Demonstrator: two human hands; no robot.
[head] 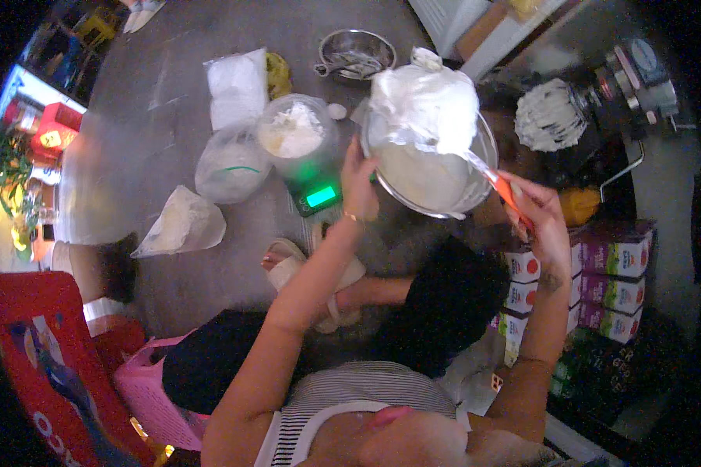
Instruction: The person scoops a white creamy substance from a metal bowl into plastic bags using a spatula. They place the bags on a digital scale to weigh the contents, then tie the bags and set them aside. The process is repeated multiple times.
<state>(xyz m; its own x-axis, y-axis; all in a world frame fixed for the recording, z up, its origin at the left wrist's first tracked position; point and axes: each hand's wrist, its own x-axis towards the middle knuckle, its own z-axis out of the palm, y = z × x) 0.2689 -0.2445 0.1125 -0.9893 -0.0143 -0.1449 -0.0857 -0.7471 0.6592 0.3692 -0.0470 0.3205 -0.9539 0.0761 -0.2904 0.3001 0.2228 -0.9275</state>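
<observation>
My left hand [360,181] holds the left rim of a metal mixing bowl [488,190], which is tilted. My right hand [531,204] grips the orange handle of a spatula [505,190]; its blade end meets a large mass of white whipped cream or meringue [423,108] over the bowl. Pale, smooth matter lies lower in the bowl. Left of my left hand, a tub of white powder [295,131] stands by a digital kitchen scale [318,197] with a lit green display. A whisk attachment [552,115] coated in white sits at the right, on a stand mixer [642,70].
Bags of white powder [236,87], [184,225] and a clear plastic bag [232,166] lie on the floor at the left. A metal pot [357,52] stands beyond the bowl. Stacked cartons [613,280] are at the right, a pink plastic basket [158,397] at lower left.
</observation>
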